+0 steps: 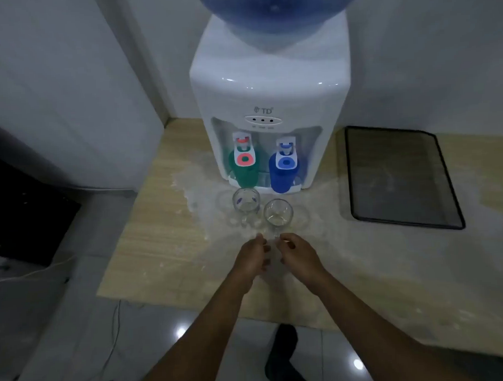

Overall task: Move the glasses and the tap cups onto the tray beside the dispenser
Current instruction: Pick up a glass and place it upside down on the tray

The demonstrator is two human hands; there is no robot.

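Two clear glasses stand on the wooden table in front of the white water dispenser (272,103): the left glass (246,200) and the right glass (278,213). A green cup (243,173) stands under the red tap and a blue cup (283,176) under the blue tap. A dark-rimmed tray (446,182) lies to the right of the dispenser with nothing on it. My left hand (252,258) and my right hand (297,253) hover side by side just in front of the right glass. Their fingers are loosely curled and hold nothing that I can make out.
A blue water bottle (277,7) tops the dispenser. White walls close the back and left. A dark appliance (20,206) sits at the left with a cable on the tiled floor. The table's front edge runs close to my forearms.
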